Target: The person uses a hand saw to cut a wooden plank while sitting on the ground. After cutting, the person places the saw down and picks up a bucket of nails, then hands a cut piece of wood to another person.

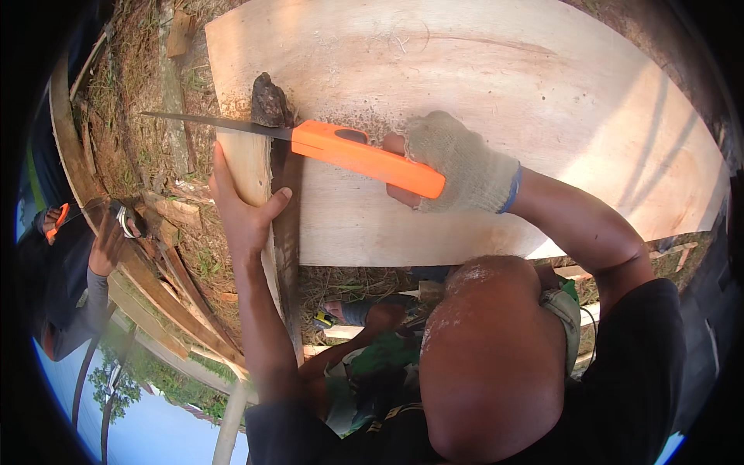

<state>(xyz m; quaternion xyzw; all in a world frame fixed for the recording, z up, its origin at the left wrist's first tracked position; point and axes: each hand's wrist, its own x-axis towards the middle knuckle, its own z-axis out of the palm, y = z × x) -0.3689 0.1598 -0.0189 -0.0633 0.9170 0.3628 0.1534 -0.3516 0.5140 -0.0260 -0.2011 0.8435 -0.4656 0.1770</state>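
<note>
My right hand (463, 164), in a pale knitted work glove with bare fingertips, is closed around the orange handle (364, 157) of a handsaw. The saw's narrow dark blade (225, 122) points left and lies across the far end of a wooden plank (252, 167). My bare left hand (245, 203) grips that plank just nearer than the blade, its thumb on top and a finger along the left edge. Beyond the blade sits a dark, rough chunk of wood (269, 101). Sawdust is scattered on the plywood sheet (480, 85) beneath.
A bent bare knee (496, 349) fills the lower middle. At far left, another person's hand (107, 244) rests by long boards (174, 306), near a second orange-handled tool (56, 222). A yellow-and-black tape measure (323, 319) lies near a foot. Grass and wood offcuts cover the ground at left.
</note>
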